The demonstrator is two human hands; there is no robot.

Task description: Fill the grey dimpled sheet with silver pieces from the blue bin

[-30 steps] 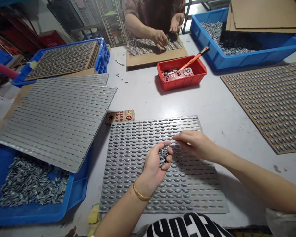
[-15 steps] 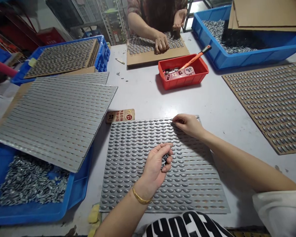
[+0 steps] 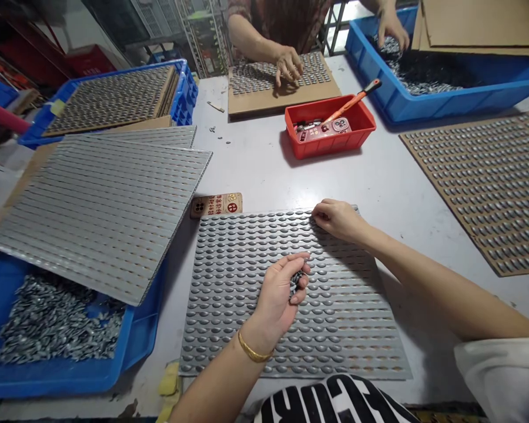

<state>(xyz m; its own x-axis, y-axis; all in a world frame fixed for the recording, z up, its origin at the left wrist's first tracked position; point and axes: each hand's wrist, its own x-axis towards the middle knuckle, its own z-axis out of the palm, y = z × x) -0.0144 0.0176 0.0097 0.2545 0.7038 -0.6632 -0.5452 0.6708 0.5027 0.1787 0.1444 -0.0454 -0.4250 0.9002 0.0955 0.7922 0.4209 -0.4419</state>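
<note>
A grey slotted board (image 3: 247, 305) filled with small oval metal pieces lies in front of me on the white table. My left hand (image 3: 282, 291) hovers over its middle, curled round a handful of metal pieces (image 3: 296, 278). My right hand (image 3: 337, 218) rests at the board's far right edge, fingertips pinched together on the top row; what they hold is too small to make out.
A blue bin of loose metal pieces (image 3: 57, 329) sits at my left under a leaning grey board (image 3: 97, 211). A red tray (image 3: 330, 126) with a phone and a tool stands beyond. A cardboard board (image 3: 489, 182) lies right. A person opposite works at another board (image 3: 277, 82); one of their hands reaches into a blue bin (image 3: 427, 76).
My right hand went from the board's middle to its far right edge and stays there. My left hand closed tighter on the pieces. The person opposite moved one hand into the far blue bin.
</note>
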